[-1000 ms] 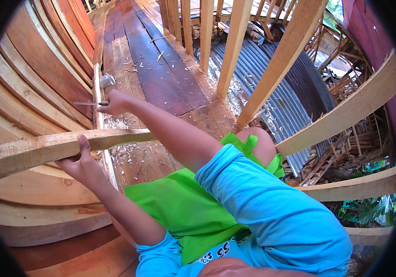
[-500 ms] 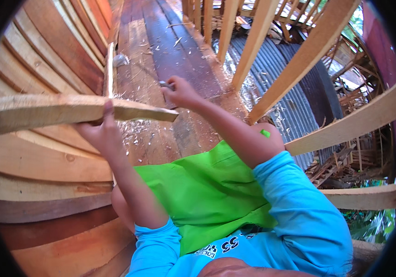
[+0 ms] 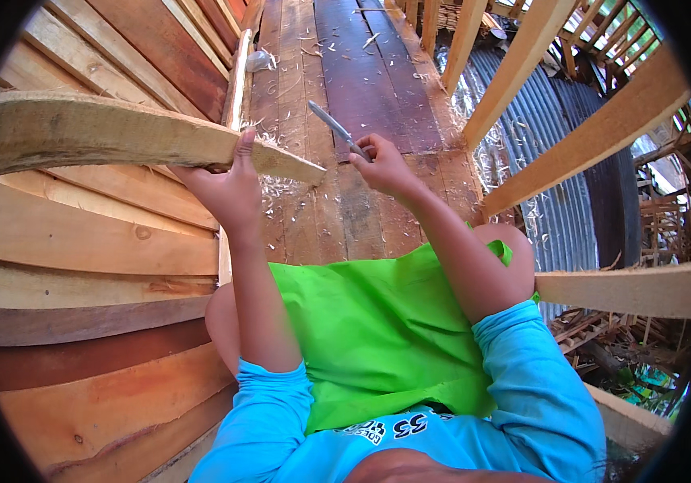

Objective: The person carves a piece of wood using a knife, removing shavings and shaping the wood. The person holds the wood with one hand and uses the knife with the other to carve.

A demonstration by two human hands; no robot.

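My left hand (image 3: 228,189) is wrapped round a long, pale wooden plank (image 3: 120,133), with the thumb over its upper edge. The plank reaches from the left rim of the view to a tapered end in front of me, held above the floor. To the right of that end, my right hand (image 3: 385,167) grips a slim grey knife (image 3: 329,121) pointing forward and to the left. Knife and plank are apart. A green cloth (image 3: 377,322) covers my lap.
A board wall (image 3: 88,282) stands close on my left. On the right are wooden railing slats (image 3: 514,76), with corrugated metal sheeting (image 3: 554,177) beyond. Curled shavings lie over the floorboards (image 3: 305,233), and a small clear plastic object (image 3: 260,61) rests by the wall.
My right hand has moved to the right, away from the plank's end, and the knife's length now shows. The view has shifted; my left hand still holds the plank.
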